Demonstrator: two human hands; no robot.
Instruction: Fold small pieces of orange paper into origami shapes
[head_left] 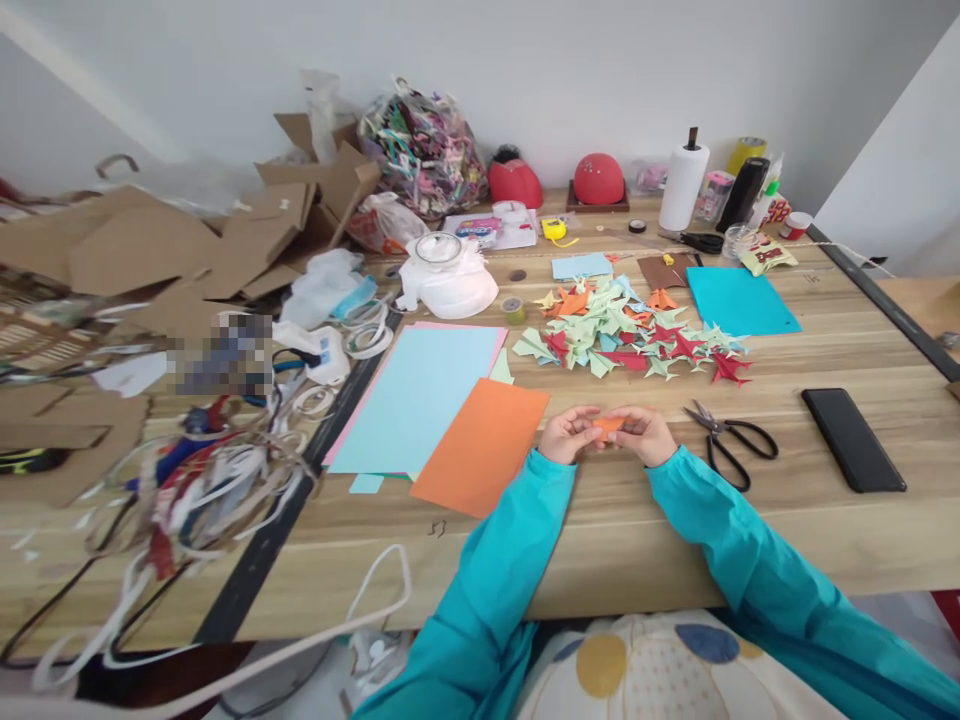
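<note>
At the near edge of the pale wooden table, two teal-sleeved arms lie across the rim from six o'clock. The left hand and right hand meet at centre, and the fingers of both pinch one small folded orange paper piece between them, low over the wood. Whether the piece touches the surface cannot be told.

- Nine o'clock of the hands, just beside: a flat orange paper sheet overlapping a larger light blue paper sheet.
- Three o'clock, near: black-handled metal scissors. Beyond them lies a black slab phone, face down or dark.
- Twelve o'clock: a spread pile of folded green, red and orange paper shapes. A teal paper sheet lies at one o'clock.
- Far left: tangled white and red strips and loose brown cardboard pieces crowd the surface beyond a dark seam.

Bare wood lies open along the near edge on both sides of the arms and between the hands and the pile. The far edge carries a white paper towel roll and a red dome against the plain white wall.
</note>
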